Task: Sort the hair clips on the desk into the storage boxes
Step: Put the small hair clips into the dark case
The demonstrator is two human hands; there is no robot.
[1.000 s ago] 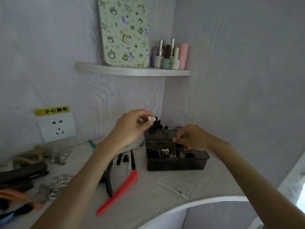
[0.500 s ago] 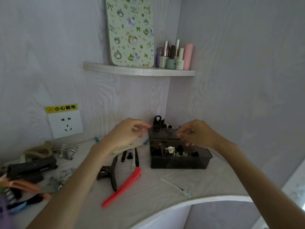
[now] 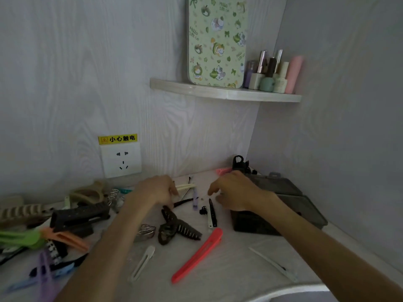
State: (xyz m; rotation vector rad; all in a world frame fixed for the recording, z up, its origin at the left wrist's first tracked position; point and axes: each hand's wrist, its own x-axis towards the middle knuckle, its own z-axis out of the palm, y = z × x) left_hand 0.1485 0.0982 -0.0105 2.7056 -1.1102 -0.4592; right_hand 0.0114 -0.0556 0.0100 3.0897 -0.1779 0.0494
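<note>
Desk (image 3: pixel 229 269) cluttered; left hand (image 3: pixel 156 189) curled, right hand (image 3: pixel 234 190) palm-down, fingers loose.

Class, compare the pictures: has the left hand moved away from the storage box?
Yes. The left hand has left the dark storage box and dropped leftward to the desk, near the cream clip.

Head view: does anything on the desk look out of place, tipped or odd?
Mostly expected clutter: loose clips such as the long red clip lie scattered on the desk. One oddity: a black claw clip stands upright behind the dark storage box instead of lying inside it. Nothing looks spilled or broken.
</note>
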